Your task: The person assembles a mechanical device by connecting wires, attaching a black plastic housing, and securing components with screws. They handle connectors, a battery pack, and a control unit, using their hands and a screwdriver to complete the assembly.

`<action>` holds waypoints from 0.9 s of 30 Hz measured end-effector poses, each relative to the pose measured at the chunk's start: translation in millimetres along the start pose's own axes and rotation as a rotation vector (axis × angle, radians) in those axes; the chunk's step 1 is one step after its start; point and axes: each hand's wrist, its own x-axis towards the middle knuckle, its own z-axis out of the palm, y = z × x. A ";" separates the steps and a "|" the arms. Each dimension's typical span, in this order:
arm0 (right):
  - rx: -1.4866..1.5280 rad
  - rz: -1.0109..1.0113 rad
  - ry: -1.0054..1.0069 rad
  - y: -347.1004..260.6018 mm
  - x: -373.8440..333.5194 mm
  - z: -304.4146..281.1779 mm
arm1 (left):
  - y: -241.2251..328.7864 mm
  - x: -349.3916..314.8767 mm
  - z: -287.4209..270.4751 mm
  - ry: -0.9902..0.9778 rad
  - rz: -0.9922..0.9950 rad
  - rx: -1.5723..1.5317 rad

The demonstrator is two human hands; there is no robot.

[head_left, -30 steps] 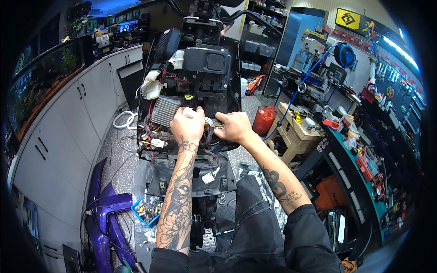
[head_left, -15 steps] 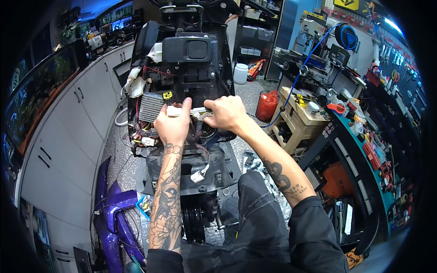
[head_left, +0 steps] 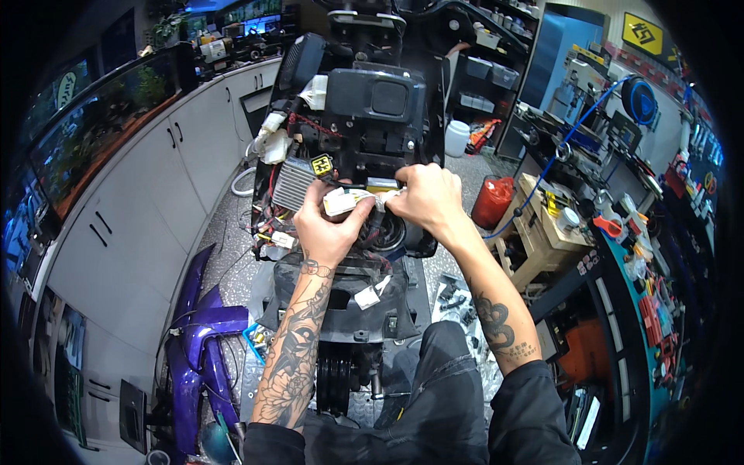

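Note:
My left hand (head_left: 329,229) pinches a white plastic wire connector (head_left: 339,202) between thumb and fingers. Pale wires (head_left: 366,197) run from the connector's right end to my right hand (head_left: 430,201). That hand is closed on the wires, its fingertips partly hidden behind the knuckles. Both hands are over the opened front of a stripped scooter-like vehicle. Just left of my left hand sits a finned silver metal block (head_left: 294,184), with a small yellow-and-black part (head_left: 321,165) at its upper corner. Beyond my hands is a black housing (head_left: 376,97).
Loose white connectors (head_left: 271,146) hang at the vehicle's left side. Purple body panels (head_left: 203,333) lie on the floor at left, beside white cabinets (head_left: 139,201). A wooden stand (head_left: 535,225) and a red bin (head_left: 492,203) stand at right, near a tool-covered bench (head_left: 639,287).
The view has shifted, so the scene sits further right. My left hand has turned, its thumb lowered from upright, and more of the white connector shows. My right hand still grips the wires.

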 end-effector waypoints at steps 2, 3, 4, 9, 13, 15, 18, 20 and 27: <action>0.056 0.106 -0.052 -1.1 2.8 -5.7 | 1.6 -1.1 0.8 0.040 0.016 0.084; 0.072 0.147 -0.070 -1.0 5.2 -7.7 | 3.1 -0.3 0.2 0.021 -0.022 0.104; 0.088 0.189 -0.087 -0.4 7.8 -9.0 | 3.1 0.8 -0.8 0.001 -0.062 0.123; 0.149 0.266 -0.098 -2.3 23.4 -12.5 | 0.4 3.1 10.1 0.104 -0.130 0.085; 0.155 0.221 -0.093 -1.1 30.3 -12.3 | 7.5 7.8 13.4 0.161 -0.093 0.222; 0.138 0.214 -0.090 1.9 28.9 -19.0 | 33.9 4.8 13.0 0.123 -0.199 0.329; 0.154 0.198 -0.137 4.0 35.6 -19.7 | 88.2 4.6 2.9 0.185 0.042 0.683; 0.201 0.171 -0.161 8.3 34.4 -16.6 | 114.5 11.7 9.2 0.098 0.383 0.737; 0.253 0.048 -0.137 20.4 33.0 -14.3 | 109.8 18.5 38.6 -0.242 0.218 1.110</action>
